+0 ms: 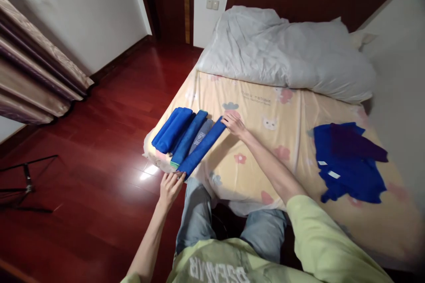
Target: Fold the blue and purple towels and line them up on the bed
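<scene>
A long, narrow folded blue cloth stretches between my two hands at the near left of the bed. My left hand grips its lower end, fingers closed on the fabric. At the upper end, my right hand pinches the cloth. Just left of it lie a grey folded cloth with white lettering, a blue folded cloth with green edging and a thicker blue folded bundle, side by side. Whether the held cloth rests on the grey one or hovers above it, I cannot tell.
Loose blue clothing with white tags and a dark purple piece lie on the right of the patterned bed sheet. A crumpled white quilt covers the head end. A black stand is on the red wooden floor.
</scene>
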Motion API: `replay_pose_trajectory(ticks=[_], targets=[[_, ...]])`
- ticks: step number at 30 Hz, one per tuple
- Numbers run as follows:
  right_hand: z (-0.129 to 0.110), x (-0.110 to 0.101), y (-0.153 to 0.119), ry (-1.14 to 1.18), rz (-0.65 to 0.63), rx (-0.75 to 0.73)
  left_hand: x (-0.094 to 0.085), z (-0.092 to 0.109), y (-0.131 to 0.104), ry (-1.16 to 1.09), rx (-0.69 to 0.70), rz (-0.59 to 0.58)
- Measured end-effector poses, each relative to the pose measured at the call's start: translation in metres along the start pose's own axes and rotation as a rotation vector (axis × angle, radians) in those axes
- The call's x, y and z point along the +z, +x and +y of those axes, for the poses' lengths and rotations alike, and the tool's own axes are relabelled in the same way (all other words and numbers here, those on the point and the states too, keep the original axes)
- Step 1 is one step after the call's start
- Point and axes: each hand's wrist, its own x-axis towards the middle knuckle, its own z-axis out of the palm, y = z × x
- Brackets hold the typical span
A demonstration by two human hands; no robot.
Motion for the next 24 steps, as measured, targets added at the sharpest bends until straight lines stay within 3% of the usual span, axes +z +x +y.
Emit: replay_pose_trajectory(ticks=[3, 6, 10, 14, 17, 19, 22, 24], targets=[[-0.002, 0.011, 0.084, 0.057, 0.024, -0.070, 0.002, -0.029, 0.009, 0.033, -0.062, 0.060], [-0.006, 0.031, 0.137, 0.059, 0.050, -0.110, 0.010, -0.053, 0.011, 0.054, -0.107, 0.094], [-0.008, 0.064, 0.166, 0.060, 0.031, -0.094, 0.023, -0.066, 0.011, 0.099, -0.113, 0.063], [-0.011, 0.080, 0.160, 0.142, -0.025, 0.000, 0.027, -0.056, 0.018, 0.117, -0.118, 0.012], [-0.023, 0.079, 0.124, 0.226, 0.091, 0.132, 0.022, -0.037, 0.019, 0.118, -0.205, 0.005], [-0.037, 0.076, 0.075, 0.251, 0.213, 0.249, 0.018, -0.020, 0.011, 0.102, -0.268, 0.031], [-0.064, 0.074, -0.044, 0.268, 0.342, 0.452, 0.016, 0.015, -0.018, -0.017, -0.308, 0.063], [-0.088, 0.074, -0.146, 0.276, 0.374, 0.632, 0.021, 0.042, -0.043, -0.188, -0.305, -0.021]])
